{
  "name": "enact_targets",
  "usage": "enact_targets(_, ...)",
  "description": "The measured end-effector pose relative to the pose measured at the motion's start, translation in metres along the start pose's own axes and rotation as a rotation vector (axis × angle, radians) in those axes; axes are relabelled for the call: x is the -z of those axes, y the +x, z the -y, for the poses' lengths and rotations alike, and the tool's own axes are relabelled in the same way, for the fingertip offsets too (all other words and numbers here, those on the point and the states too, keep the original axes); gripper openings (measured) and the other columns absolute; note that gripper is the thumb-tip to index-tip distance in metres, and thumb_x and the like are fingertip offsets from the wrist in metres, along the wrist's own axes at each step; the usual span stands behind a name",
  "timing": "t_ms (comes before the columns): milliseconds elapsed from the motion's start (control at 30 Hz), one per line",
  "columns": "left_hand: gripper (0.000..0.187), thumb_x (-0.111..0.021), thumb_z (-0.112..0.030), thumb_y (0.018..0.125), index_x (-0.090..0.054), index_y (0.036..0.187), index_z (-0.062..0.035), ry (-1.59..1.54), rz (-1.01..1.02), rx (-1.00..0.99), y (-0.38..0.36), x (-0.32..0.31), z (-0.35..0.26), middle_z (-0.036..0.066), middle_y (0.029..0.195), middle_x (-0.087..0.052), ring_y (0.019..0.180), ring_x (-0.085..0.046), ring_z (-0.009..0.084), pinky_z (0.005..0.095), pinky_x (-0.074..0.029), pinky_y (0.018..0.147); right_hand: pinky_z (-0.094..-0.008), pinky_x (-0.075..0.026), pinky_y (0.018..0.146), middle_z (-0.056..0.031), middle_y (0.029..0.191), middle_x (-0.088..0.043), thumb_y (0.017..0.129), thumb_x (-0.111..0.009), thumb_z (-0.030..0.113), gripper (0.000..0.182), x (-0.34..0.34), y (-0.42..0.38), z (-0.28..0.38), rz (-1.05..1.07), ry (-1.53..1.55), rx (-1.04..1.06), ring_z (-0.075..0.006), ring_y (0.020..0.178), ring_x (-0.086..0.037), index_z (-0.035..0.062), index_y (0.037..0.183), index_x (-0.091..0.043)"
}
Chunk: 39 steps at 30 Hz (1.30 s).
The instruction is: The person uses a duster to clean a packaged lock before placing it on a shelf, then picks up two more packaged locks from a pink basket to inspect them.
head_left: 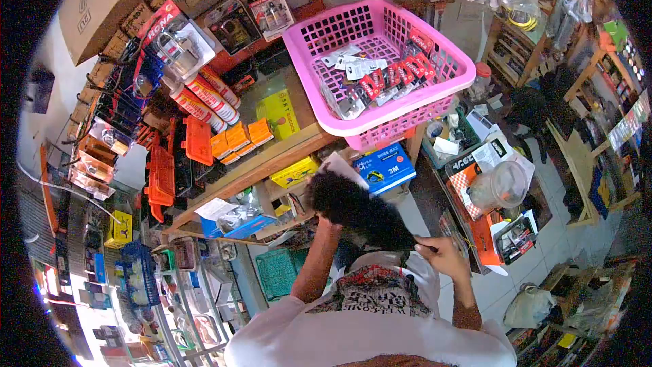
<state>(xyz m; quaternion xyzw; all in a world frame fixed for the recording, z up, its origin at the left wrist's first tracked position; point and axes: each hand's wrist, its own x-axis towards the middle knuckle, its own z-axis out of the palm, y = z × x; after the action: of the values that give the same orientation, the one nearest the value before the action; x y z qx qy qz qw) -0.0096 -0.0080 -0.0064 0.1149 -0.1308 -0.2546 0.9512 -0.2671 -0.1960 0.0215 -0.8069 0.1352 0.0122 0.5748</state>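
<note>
1. Nearest the camera, at the bottom of the frame, spreads a white T-shirt [367, 336] with a dark and red print on its front.
2. Just above it, at the centre, is a black fluffy duster [370, 214], slanting from upper left to lower right before the shirt.
3. At the duster's lower-right end, the right hand [441, 256] has its fingers curled round the narrow end.
4. At the duster's upper-left end, the left hand [326, 223] is mostly covered by the black fluff; I cannot tell whether its fingers grip anything.
5. Beyond the duster, a pale flat piece [345, 168] shows beside a blue box [387, 167].
6. Upper centre, a pink basket [387, 117] holds red-and-white carded packs [401, 76].
7. Left of the basket, small orange boxes [239, 139] sit on a wooden counter [251, 175].
</note>
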Motion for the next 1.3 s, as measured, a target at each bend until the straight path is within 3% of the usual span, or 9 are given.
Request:
enact_targets(133,0.062,-0.039,-0.058,0.097,-0.048,0.140,-0.0146,0.299,-0.381,-0.046,0.003,-0.034,-0.001,0.004,0.140,-0.052,0.129,-0.047,0.0268,0.0502,-0.034,0.111,-0.0323,-0.051,0.088,-0.0204,0.111,-0.069,0.092,-0.067,0.023,0.035,-0.022,0.008,-0.003,-0.138,0.033,-0.029,-0.0248,0.103,-0.069,-0.0017,0.117,-0.065)
enact_targets(467,0.065,-0.038,-0.058,0.097,-0.045,0.142,-0.0127,-0.097,0.001,-0.049,-0.013,0.018,-0.003,0.008,0.142,-0.050,0.130,-0.047,0.0287,0.0446,-0.034,0.111,-0.0319,-0.050,0.091,-0.0212,0.110,-0.070,0.091,-0.069,0.021,0.033,-0.035,0.011,-0.002,-0.080,0.069,-0.062,-0.0233,0.104,-0.067,-0.0027,0.113,-0.067)
enact_targets(567,0.073,-0.035,-0.064,0.095,-0.042,0.145,-0.0110,0.384,-0.334,-0.137,-0.003,-0.050,-0.004,0.010,0.142,-0.050,0.128,-0.048,0.0313,0.0494,-0.037,0.108,-0.0315,-0.051,0.088,-0.0207,0.109,-0.070,0.092,-0.067,0.022,0.032,-0.038,0.015,-0.004,-0.089,0.066,-0.087,-0.0225,0.101,-0.068,-0.0011,0.114,-0.067)
enact_targets(667,0.073,-0.036,-0.064,0.094,-0.045,0.142,-0.0100,-0.002,-0.002,0.015,-0.012,-0.013,-0.003,0.010,0.139,-0.053,0.127,-0.049,0.0325,0.0494,-0.038,0.107,-0.0307,-0.051,0.086,-0.0198,0.107,-0.071,0.092,-0.067,0.023,0.033,-0.029,0.019,-0.005,0.058,0.067,-0.184,-0.0207,0.099,-0.068,-0.0025,0.113,-0.067)
enact_targets(767,0.072,-0.042,-0.061,0.093,-0.044,0.143,-0.0084,0.215,-0.345,-0.072,-0.004,-0.030,-0.007,0.010,0.143,-0.049,0.130,-0.046,0.0321,0.0493,-0.033,0.112,-0.0299,-0.051,0.081,-0.0169,0.100,-0.073,0.092,-0.068,0.023,0.032,-0.034,0.017,-0.013,-0.016,0.108,-0.129,-0.0161,0.091,-0.066,-0.0042,0.110,-0.068)
enact_targets(1033,0.065,-0.036,-0.057,0.097,-0.045,0.144,-0.0123,0.197,-0.398,0.023,-0.008,-0.072,0.001,0.008,0.143,-0.050,0.129,-0.047,0.0301,0.0482,-0.032,0.113,-0.0300,-0.050,0.075,-0.0136,0.091,-0.073,0.092,-0.069,0.022,0.031,-0.029,0.020,-0.003,-0.020,0.154,-0.110,-0.0136,0.082,-0.063,-0.0043,0.108,-0.068)
enact_targets(1133,0.067,-0.037,-0.060,0.097,-0.048,0.141,-0.0113,-0.316,-0.110,0.057,-0.022,0.049,0.016,0.008,0.140,-0.053,0.125,-0.051,0.0305,0.0485,-0.037,0.108,-0.0255,-0.042,0.054,0.0012,0.069,-0.061,0.094,-0.067,0.019,0.026,-0.028,0.030,-0.004,0.059,0.228,-0.085,-0.0049,0.060,-0.050,-0.0017,0.108,-0.070)
enact_targets(1233,0.064,-0.042,-0.059,0.096,-0.050,0.138,-0.0123,0.270,-0.404,0.011,-0.007,-0.014,0.019,0.007,0.136,-0.056,0.121,-0.055,0.0301,0.0476,-0.039,0.107,-0.0295,-0.049,0.073,-0.0062,0.081,-0.067,0.092,-0.069,0.024,0.031,-0.046,0.040,-0.026,-0.191,0.176,0.023,-0.0110,0.078,-0.059,-0.0033,0.107,-0.068)
enact_targets(1300,0.063,-0.043,-0.058,0.094,-0.051,0.138,-0.0137,0.147,-0.278,0.111,-0.010,-0.022,0.016,0.006,0.135,-0.057,0.119,-0.055,0.0293,0.0484,-0.039,0.107,-0.0297,-0.048,0.071,-0.0037,0.079,-0.065,0.093,-0.068,0.023,0.030,-0.037,0.041,-0.016,0.034,0.188,-0.057,-0.0098,0.077,-0.056,-0.0028,0.108,-0.068)
